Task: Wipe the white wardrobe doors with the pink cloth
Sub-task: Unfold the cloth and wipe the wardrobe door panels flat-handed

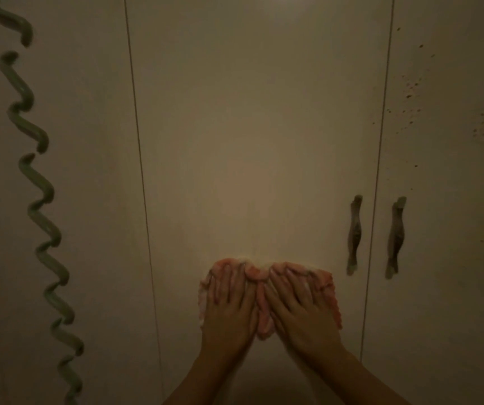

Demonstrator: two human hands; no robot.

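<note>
The pink cloth [262,317] is pressed flat against the middle white wardrobe door [258,141], low in the view. My left hand [229,305] lies on the cloth's left half, fingers spread and pointing up. My right hand [299,302] covers the right half in the same way. Both palms push the cloth against the door; most of the cloth is hidden under them, with its edges showing around the fingers. The light is dim.
Two wavy door handles [354,235] [395,236] flank the seam right of the cloth. The right door [445,200] carries dark specks near its top. A green wavy strip [42,200] runs down the left door [94,171].
</note>
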